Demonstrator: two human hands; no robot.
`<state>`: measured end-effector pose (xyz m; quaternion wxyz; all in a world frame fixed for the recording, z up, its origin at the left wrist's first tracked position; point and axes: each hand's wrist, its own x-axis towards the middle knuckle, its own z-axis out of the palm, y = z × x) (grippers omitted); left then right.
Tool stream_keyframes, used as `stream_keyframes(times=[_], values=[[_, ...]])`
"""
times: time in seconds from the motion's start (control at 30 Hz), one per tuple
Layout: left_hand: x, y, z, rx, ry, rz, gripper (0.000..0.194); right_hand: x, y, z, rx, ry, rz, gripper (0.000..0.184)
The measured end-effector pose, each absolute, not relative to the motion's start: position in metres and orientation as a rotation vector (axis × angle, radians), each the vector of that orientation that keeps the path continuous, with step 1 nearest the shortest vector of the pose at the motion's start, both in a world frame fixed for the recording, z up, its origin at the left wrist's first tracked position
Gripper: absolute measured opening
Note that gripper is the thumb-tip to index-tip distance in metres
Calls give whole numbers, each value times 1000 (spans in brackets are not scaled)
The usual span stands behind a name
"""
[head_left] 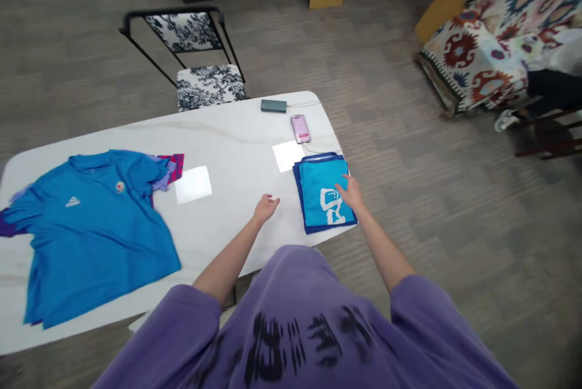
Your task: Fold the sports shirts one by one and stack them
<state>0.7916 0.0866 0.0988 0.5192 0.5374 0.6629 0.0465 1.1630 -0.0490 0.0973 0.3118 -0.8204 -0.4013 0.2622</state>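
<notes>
On the right end of the white table lies a stack of folded shirts, bright blue with a white print on top and dark blue beneath. My right hand is over the stack's right edge, fingers apart; whether it touches the cloth I cannot tell. Left of the stack, my left hand hovers above the bare tabletop with its fingers partly spread and nothing in them. A blue T-shirt is spread out flat at the table's left, with purple and red cloth showing from under it.
The white table carries a pink phone and a dark grey box near its far right corner, with a thin cable. Behind it stands a patterned chair. At far right, a person's leg shows beside a patterned sofa cover.
</notes>
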Motion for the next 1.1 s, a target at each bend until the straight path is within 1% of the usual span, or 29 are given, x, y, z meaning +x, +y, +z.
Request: stream_keyframes(times=[0.1, 0.17, 0.27, 0.33, 0.4, 0.47, 0.53, 0.67, 0.73, 0.8, 0.9, 0.93, 1.1], values=[[704, 35, 110, 1244, 1679, 70, 44, 1121, -85, 86, -2156, -1123, 738, 59], [642, 0, 122, 1199, 1763, 79, 44, 1087, -105, 82, -2137, -1138, 761, 52], [553, -42, 137, 1100, 1929, 130, 40, 1026, -118, 84, -2084, -1213, 856, 35], [496, -58, 142, 1023, 2038, 180, 34, 981, -117, 89, -2008, -1303, 1033, 29], [441, -65, 139, 960, 2123, 238, 30, 934, -110, 94, -1908, -1381, 1301, 29], [388, -61, 131, 922, 2175, 299, 28, 887, -95, 98, -1837, -1400, 1521, 33], [338, -46, 118, 911, 2184, 355, 28, 837, -73, 101, -1838, -1386, 1582, 36], [256, -2, 88, 1042, 2102, 378, 31, 724, 2, 108, -1845, -1453, 1528, 31], [229, 16, 74, 1197, 2043, 279, 32, 661, 55, 109, -1819, -1516, 1506, 28], [211, 29, 63, 1331, 1975, 148, 32, 598, 117, 106, -1804, -1566, 1489, 29], [191, 38, 50, 1405, 1899, 37, 26, 511, 220, 87, -1811, -1619, 1441, 36], [185, 40, 47, 1403, 1885, 26, 26, 485, 255, 78, -1817, -1628, 1416, 36], [154, 42, 34, 1366, 1818, 46, 30, 385, 406, 32, -1875, -1592, 1227, 27]])
